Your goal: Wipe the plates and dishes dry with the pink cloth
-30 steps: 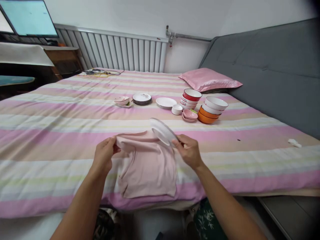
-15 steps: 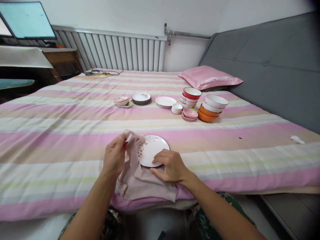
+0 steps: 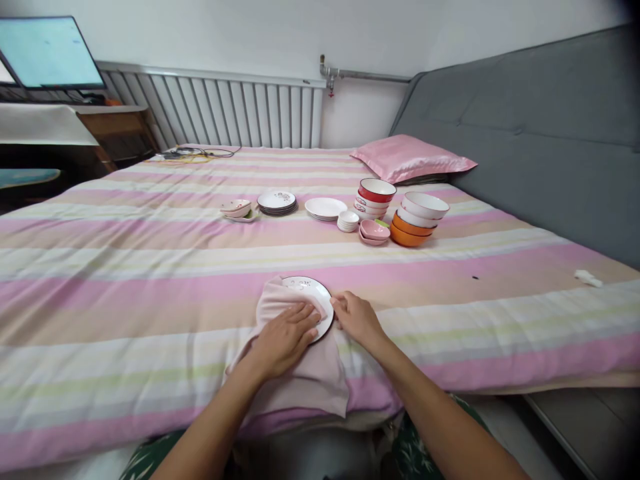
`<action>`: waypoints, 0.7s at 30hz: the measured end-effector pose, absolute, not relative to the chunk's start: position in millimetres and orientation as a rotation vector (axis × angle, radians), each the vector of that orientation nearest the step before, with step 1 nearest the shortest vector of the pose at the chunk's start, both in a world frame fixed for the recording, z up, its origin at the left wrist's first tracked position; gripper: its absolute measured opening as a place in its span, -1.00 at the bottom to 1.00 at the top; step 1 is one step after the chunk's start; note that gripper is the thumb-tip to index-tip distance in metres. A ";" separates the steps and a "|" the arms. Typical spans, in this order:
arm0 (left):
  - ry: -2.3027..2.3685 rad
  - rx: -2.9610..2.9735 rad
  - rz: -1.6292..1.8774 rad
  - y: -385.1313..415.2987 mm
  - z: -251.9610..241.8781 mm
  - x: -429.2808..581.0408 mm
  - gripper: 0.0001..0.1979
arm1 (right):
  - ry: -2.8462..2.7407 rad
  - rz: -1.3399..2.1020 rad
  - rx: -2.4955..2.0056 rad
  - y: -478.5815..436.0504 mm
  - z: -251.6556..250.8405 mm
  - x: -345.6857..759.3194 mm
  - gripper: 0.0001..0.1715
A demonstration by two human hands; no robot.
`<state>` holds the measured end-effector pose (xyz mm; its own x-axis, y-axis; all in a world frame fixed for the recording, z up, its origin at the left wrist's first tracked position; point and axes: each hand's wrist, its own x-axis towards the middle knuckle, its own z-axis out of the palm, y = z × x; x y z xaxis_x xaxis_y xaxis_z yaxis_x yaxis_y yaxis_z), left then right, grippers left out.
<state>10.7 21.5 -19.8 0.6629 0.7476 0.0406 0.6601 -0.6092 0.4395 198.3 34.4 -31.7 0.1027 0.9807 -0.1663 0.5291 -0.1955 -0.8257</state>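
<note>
A white plate with a dark rim and brown pattern (image 3: 320,293) lies near the bed's front edge, partly under and partly over a pale pink cloth (image 3: 305,387). My left hand (image 3: 287,337) presses flat on the cloth folded over the plate's face, its fingers stretched out. At the plate's right rim, my right hand (image 3: 355,317) grips the edge between thumb and fingers. The plate's left part is hidden by the cloth and my left hand.
Beyond stand stacked patterned plates (image 3: 277,202), white plates (image 3: 326,208), small white dishes (image 3: 348,221), pink bowls (image 3: 374,231), red-rimmed bowls (image 3: 377,191), orange and white bowls (image 3: 413,230) and small dishes (image 3: 237,207). A pink pillow (image 3: 413,157) lies behind.
My left hand has lowered the raised cloth onto the plate and now lies flat on it. My right hand has moved from the plate's lower face to its right rim. The view has shifted slightly.
</note>
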 end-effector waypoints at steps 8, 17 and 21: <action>1.246 2.640 0.163 52.8 -39.5 7.8 -0.43 | -1.279 1.321 -1.651 43.3 -42.8 192.9 -0.84; 1.482 2.627 0.281 73.0 -57.3 11.0 -0.42 | -1.236 1.370 -1.644 47.6 -44.0 190.4 -0.92; 1.648 2.564 0.318 67.3 -58.3 12.1 -0.35 | -1.228 1.356 -1.645 48.1 -45.4 190.0 -0.91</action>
<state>12.1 67.3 -58.3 0.4009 0.9065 0.1324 0.8906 -0.4195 0.1755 190.0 48.1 -45.4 0.0174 0.9402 -0.3402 0.2459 -0.3339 -0.9100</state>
